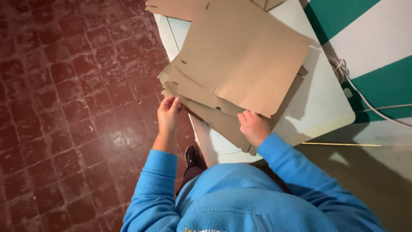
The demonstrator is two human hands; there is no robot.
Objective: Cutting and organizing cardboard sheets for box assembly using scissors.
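Gripping the stack of flat cardboard sheets [227,68] on the pale table [319,107]: left hand [168,115] pinches its overhanging edge, right hand [254,126] presses alongside (loose top sheets could slide floorward).

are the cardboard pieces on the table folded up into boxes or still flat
Flat. The cardboard sheets lie spread in a loose stack on the table, no sides raised.
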